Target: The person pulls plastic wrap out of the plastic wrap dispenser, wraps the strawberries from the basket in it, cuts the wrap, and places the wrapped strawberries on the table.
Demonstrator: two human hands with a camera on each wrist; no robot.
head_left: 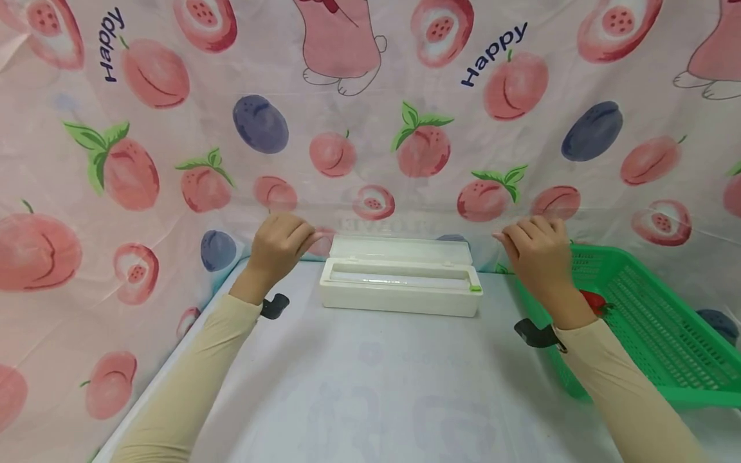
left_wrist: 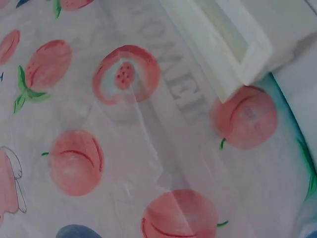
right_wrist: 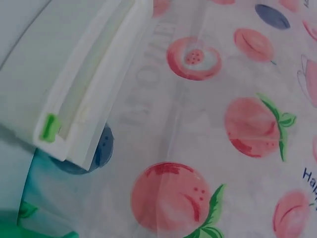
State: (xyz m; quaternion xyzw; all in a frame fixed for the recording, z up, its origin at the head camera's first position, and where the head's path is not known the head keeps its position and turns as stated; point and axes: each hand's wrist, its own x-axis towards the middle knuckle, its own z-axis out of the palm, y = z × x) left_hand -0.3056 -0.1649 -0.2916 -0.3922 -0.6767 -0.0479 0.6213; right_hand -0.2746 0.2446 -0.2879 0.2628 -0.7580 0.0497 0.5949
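Observation:
A long white cling film dispenser [head_left: 401, 302] sits at the back of the table, its clear lid [head_left: 402, 251] raised. Inside is a pale roll [head_left: 399, 279], and a green slider [head_left: 475, 288] is at the right end. My left hand [head_left: 282, 243] is raised beyond its left end, my right hand [head_left: 538, 254] beyond its right end. Both have curled fingers with the thumbs turned inward. They seem to pinch clear cling film, which is too transparent to make out surely. Neither wrist view shows a hand; both show the dispenser.
A green slotted basket [head_left: 666, 341] stands at the right, partly behind my right forearm. In it lies a red item [head_left: 592, 299] with a green stem, half hidden. A peach-printed cloth [head_left: 359, 116] hangs behind the white table [head_left: 370, 386].

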